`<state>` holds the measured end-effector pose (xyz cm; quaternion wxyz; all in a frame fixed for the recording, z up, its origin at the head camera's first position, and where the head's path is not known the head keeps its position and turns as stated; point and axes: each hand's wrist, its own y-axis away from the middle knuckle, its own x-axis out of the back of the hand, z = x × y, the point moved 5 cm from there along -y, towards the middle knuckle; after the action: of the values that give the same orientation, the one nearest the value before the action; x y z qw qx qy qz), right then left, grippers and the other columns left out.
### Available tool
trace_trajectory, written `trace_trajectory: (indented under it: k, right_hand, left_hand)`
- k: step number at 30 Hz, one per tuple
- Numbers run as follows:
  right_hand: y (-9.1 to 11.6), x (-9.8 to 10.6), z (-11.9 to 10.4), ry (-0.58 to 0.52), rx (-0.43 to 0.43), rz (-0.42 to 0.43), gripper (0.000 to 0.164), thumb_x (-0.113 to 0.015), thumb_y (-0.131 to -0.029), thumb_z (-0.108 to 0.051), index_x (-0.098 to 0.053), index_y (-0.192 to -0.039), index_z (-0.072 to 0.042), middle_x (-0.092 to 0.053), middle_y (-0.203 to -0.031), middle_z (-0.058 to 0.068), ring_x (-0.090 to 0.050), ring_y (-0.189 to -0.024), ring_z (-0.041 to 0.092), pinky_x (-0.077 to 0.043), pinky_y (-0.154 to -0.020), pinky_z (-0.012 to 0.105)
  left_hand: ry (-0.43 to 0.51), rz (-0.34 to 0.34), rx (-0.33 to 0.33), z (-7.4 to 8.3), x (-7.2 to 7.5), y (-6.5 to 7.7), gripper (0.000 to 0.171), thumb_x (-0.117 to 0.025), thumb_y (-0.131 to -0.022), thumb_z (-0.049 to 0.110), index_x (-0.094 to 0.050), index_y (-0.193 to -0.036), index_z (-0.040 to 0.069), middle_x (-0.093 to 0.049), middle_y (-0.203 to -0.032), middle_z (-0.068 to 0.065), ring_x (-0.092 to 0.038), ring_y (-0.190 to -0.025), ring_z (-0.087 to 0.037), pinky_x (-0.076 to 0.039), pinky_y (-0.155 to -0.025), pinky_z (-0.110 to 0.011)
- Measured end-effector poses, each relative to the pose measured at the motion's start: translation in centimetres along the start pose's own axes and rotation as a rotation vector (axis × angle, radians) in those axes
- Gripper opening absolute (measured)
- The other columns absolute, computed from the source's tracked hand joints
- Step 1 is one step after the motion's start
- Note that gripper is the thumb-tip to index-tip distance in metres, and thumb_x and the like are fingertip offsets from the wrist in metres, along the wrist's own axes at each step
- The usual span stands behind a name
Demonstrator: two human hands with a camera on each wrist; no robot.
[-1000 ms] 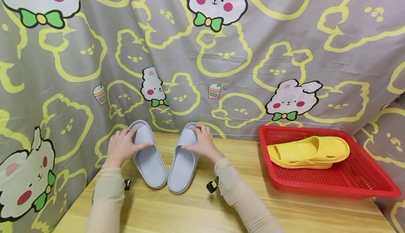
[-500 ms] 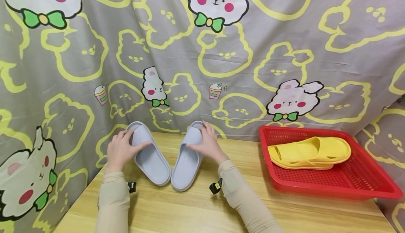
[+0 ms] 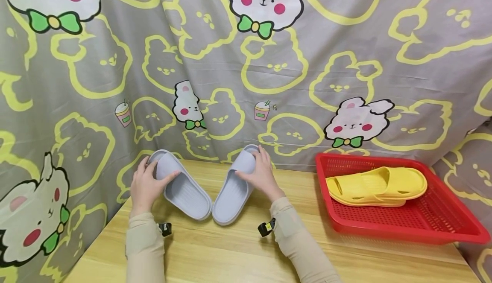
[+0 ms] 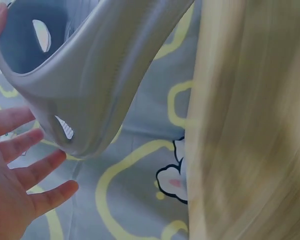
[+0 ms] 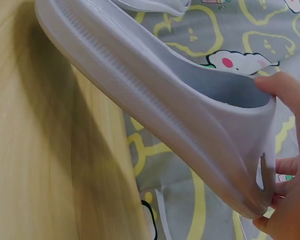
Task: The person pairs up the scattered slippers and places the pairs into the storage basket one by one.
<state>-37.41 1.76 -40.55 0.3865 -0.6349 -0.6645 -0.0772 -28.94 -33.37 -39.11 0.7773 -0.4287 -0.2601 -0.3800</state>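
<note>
Ribbed grey slippers (image 3: 230,197) have splayed wider — pinched by hands (image 3: 146,187).

Left hand (image 3: 146,185) and right hand (image 3: 263,173) bare. Left sleeve (image 3: 145,261) and right sleeve (image 3: 307,249) beige, long, snug, lightly creased. Paler patch on each near the wrist. Left wrist camera (image 3: 165,229) black, boxy; right wrist camera (image 3: 265,228) same, yellow mark.

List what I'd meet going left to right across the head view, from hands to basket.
Left hand → first grey slipper → second grey slipper → right hand → red basket with yellow slippers inside.
</note>
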Motion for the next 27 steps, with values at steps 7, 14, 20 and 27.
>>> trace_trajectory:
  k: [7,14,20,27]
  right_hand:
    - [0.4,0.9,1.2,-0.039,-0.053,0.037,0.084,-0.083,-0.07,-0.045,-0.047,-0.132,-0.002,-0.019,-0.161,0.016,-0.014,-0.149,0.039,-0.025,-0.115,0.062]
    - [0.9,1.6,2.0,-0.06,-0.07,0.076,0.085,-0.083,-0.071,-0.043,-0.046,-0.133,0.0,-0.018,-0.161,0.019,-0.013,-0.148,0.04,-0.023,-0.116,0.061]
    - [1.6,1.9,2.1,-0.101,-0.07,0.118,0.084,-0.084,-0.071,-0.041,-0.044,-0.133,0.001,-0.017,-0.16,0.022,-0.013,-0.147,0.04,-0.023,-0.116,0.061]
    - [2.1,2.1,2.4,-0.101,-0.071,0.158,0.082,-0.085,-0.07,-0.04,-0.044,-0.129,0.001,-0.016,-0.161,0.022,-0.013,-0.147,0.04,-0.021,-0.115,0.062]
  left_hand:
    - [0.04,-0.009,0.047,-0.1,-0.3,0.3,0.093,-0.071,-0.073,0.068,-0.051,-0.14,0.006,-0.033,-0.157,-0.016,-0.041,-0.132,-0.05,-0.04,-0.098,-0.065]
    - [0.086,-0.036,0.103,-0.6,-0.7,0.6,0.096,-0.07,-0.075,0.067,-0.046,-0.143,0.004,-0.027,-0.16,-0.017,-0.034,-0.138,-0.049,-0.034,-0.104,-0.066]
    - [0.099,-0.007,0.123,-1.0,-1.0,0.9,0.095,-0.07,-0.074,0.067,-0.047,-0.141,0.003,-0.027,-0.16,-0.019,-0.035,-0.136,-0.052,-0.034,-0.105,-0.065]
    - [0.113,0.01,0.152,-1.0,-1.5,0.9,0.095,-0.071,-0.073,0.067,-0.049,-0.136,-0.001,-0.028,-0.158,-0.023,-0.034,-0.137,-0.052,-0.034,-0.105,-0.065]
